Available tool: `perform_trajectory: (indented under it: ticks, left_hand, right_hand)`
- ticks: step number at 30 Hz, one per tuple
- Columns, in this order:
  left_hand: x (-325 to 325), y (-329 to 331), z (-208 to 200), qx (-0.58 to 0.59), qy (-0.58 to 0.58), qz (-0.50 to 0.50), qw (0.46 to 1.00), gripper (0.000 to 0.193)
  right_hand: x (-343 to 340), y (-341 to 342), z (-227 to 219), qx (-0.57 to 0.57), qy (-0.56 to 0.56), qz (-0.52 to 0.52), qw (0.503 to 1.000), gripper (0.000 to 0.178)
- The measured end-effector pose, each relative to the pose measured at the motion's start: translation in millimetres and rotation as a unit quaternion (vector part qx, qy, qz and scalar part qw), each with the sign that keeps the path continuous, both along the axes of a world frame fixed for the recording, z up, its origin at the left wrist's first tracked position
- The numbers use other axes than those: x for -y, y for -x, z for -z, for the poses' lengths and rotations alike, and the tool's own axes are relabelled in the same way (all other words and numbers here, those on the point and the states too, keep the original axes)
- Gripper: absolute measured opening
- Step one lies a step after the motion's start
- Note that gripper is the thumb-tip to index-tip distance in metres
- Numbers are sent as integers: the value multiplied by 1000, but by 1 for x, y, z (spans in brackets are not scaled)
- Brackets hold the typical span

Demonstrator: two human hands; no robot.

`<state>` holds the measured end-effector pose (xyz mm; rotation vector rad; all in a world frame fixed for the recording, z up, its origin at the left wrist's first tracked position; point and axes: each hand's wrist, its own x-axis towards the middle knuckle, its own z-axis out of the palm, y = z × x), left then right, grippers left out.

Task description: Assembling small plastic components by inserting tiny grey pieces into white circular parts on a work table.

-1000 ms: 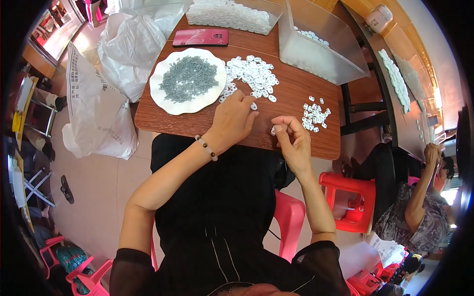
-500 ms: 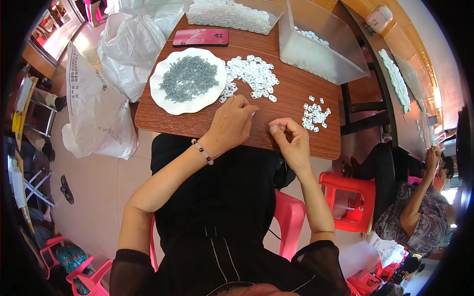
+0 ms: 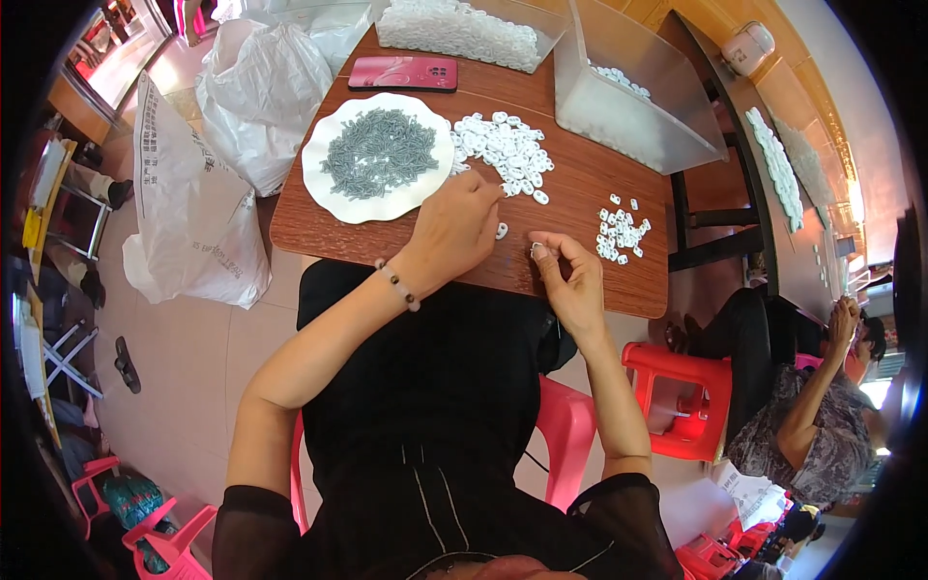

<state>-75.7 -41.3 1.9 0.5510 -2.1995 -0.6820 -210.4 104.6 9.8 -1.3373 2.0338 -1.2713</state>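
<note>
A: What lies on the table (image 3: 580, 208)?
B: Plate (image 3: 333, 188) at left edge; phone (image 3: 403, 72) behind it; rings (image 3: 505, 150) mid-table; small pile (image 3: 619, 230) near right edge; bin (image 3: 638, 106) at far right corner.

I count one white plate (image 3: 319, 184) of grey pieces, two heaps of white rings (image 3: 507, 150) (image 3: 619, 230), one red phone (image 3: 403, 72), two clear bins (image 3: 667, 126) (image 3: 541, 14) on my table (image 3: 599, 280).

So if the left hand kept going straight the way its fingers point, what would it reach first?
Probably the big pile of white rings. The left hand points up and a little right across the wooden table, with that pile just beyond its fingertips. A single white ring lies beside the hand, likely off that line.
</note>
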Motion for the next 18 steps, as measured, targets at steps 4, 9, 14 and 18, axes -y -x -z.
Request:
perform_trajectory:
  ticks: [4,9,14,18]
  left_hand:
    - [14,13,-9,64,42,-33,997,12]
    - [40,-11,-22,74,56,-86,992,12]
    - [81,-54,-23,215,56,-206,953,16]
    - [99,-65,-13,241,46,-193,950,16]
  right_hand:
    - [-4,-1,-3,21,-1,9,1000,17]
    - [-17,10,2,25,19,41,999,17]
    - [-19,10,6,37,33,37,998,18]
    - [-13,1,-5,25,9,8,1000,17]
